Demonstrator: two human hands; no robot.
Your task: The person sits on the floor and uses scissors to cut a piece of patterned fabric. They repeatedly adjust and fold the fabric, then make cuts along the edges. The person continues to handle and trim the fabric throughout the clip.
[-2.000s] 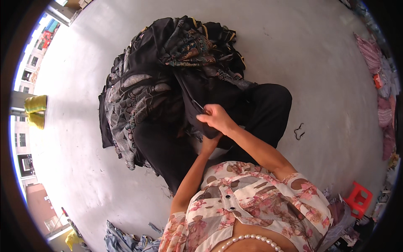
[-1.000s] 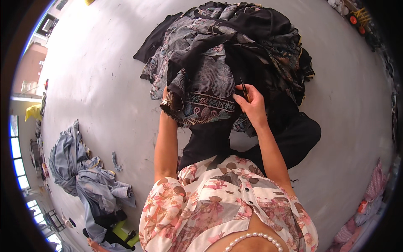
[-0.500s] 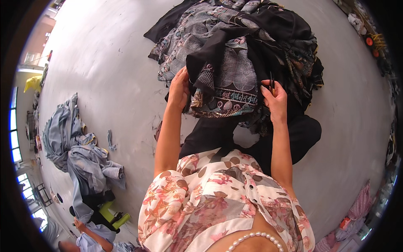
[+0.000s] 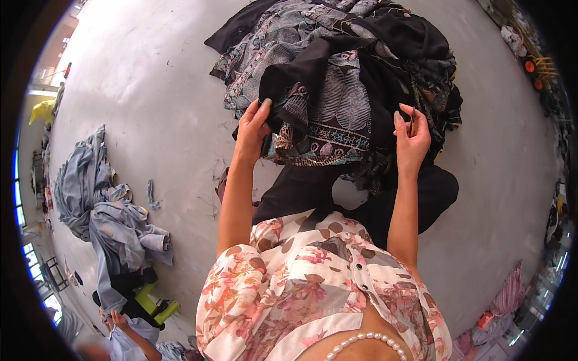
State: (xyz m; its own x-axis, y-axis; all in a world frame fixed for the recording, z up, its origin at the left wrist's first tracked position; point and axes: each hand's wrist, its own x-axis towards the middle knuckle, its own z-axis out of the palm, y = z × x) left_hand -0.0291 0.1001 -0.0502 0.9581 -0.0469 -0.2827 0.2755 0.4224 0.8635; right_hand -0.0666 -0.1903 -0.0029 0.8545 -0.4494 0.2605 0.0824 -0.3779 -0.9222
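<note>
A dark garment with grey, teal and pink embroidery-like patterns (image 4: 340, 105) is spread over my lap and the front of a large heap. My left hand (image 4: 250, 129) pinches its black left edge between thumb and fingers. My right hand (image 4: 412, 141) is at the right side of the garment, apart from the patterned panel. It is closed around small dark thread snips (image 4: 412, 123), with the thin blades pointing up and away from me. The fingers partly hide the snips.
The heap of black patterned garments (image 4: 415, 36) lies on the grey floor (image 4: 156, 90) ahead of me. At the left is a pile of light blue cloth (image 4: 114, 210) beside a green stool (image 4: 155, 307). A co-worker's hands (image 4: 114, 322) hold blue cloth there. Loose threads litter the floor.
My right hand has moved right, away from the patterned panel, with the snips still in it. My left hand has shifted slightly left, its thumb now over the black edge.
</note>
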